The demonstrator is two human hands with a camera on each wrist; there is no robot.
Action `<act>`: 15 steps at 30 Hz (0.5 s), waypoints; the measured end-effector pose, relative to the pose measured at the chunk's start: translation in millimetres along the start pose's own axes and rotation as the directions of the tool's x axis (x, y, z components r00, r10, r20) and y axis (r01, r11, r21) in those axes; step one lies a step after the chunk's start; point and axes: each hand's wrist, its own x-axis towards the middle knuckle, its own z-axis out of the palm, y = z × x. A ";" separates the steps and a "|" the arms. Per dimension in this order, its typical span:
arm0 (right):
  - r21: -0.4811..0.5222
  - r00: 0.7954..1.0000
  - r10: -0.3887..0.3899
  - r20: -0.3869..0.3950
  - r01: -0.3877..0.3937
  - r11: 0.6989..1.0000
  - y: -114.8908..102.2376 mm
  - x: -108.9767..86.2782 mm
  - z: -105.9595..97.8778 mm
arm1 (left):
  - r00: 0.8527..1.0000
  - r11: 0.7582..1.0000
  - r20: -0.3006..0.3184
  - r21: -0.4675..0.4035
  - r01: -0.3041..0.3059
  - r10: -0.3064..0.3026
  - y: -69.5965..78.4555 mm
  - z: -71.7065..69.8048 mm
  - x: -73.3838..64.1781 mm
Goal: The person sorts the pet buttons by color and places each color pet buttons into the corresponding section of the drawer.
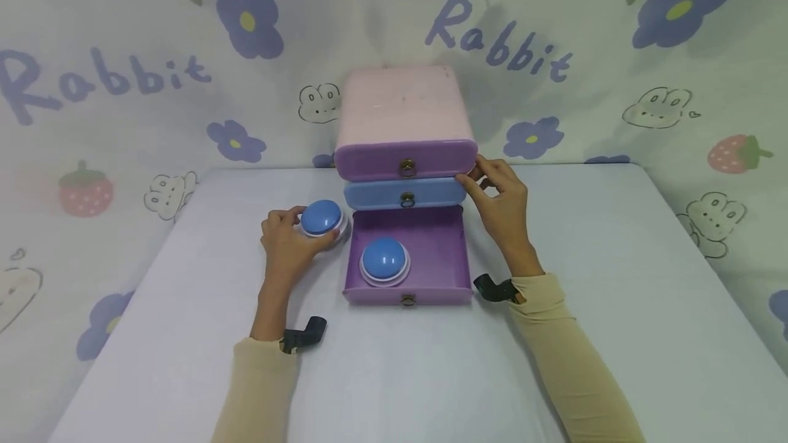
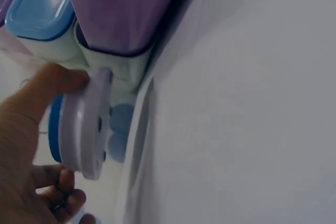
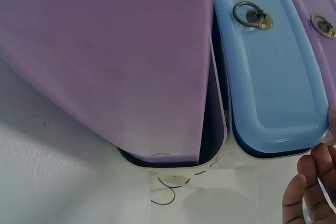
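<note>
My left hand point(image 1: 289, 241) holds a blue-domed push button point(image 1: 321, 217) with a white round base between thumb and fingers, just left of the open bottom drawer. In the left wrist view, small dark feet show on the underside of this push button point(image 2: 86, 124). A second blue push button point(image 1: 384, 260) sits in the left part of the purple bottom drawer point(image 1: 440, 251). My right hand point(image 1: 501, 200) grips the right edge of the small drawer cabinet point(image 1: 403, 104), thumb at the front, where the purple top drawer point(image 1: 369, 161) meets the blue middle drawer point(image 1: 375, 195).
The cabinet stands at the back of a white-covered table point(image 1: 394, 374), against a printed cloth point(image 1: 394, 5) with flowers and rabbits. Its bottom drawer juts out toward me between the two arms. Each drawer front bears a brass ring pull point(image 3: 252, 15).
</note>
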 end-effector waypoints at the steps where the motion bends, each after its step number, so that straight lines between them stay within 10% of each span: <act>1: 0.001 1.000 0.001 0.002 -0.001 1.000 -0.4 -0.4 0.4 | 1.000 1.000 0.007 -0.012 0.010 -0.010 1.9 -3.1 -0.6; 15: 0.006 1.000 -0.007 -0.002 0.007 1.000 -1.1 1.6 0.6 | 0.992 0.998 0.119 -0.053 -0.043 0.049 44.3 -47.0 -10.2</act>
